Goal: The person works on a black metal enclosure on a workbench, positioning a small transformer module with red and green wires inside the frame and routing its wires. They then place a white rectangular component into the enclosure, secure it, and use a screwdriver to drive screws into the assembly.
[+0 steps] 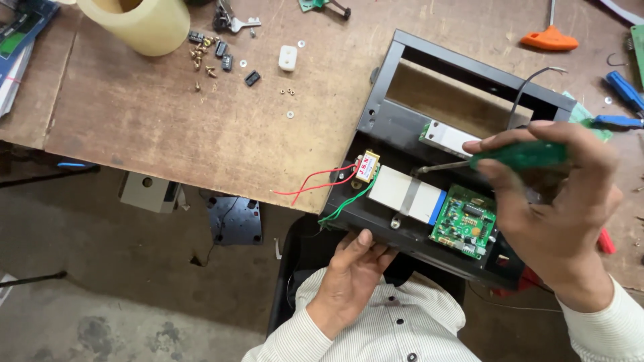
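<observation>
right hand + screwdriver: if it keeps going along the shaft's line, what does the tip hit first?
Likely the small yellow-wrapped transformer. The right hand aims the green-handled screwdriver leftward, its tip just above the grey-and-white block inside the black metal chassis. Depth is unclear.

Workbench top [168, 134]: worn brown wood board, matt, scuffed. Black chassis [396, 117]: painted sheet metal, semi-matt, dusty. Screwdriver [516, 155]: glossy translucent green plastic handle, bare steel shaft. Circuit board [464, 222]: green, w/ slight sheen. Transformer [367, 167]: yellow tape wrap, red and green plastic-coated wires. Tape roll [137, 23]: cream, smooth. Loose screws [201, 57]: brass-looking metal. Shirt sleeve [376, 328]: pale ribbed cloth. Floor [100, 315]: rough grey concrete.
</observation>
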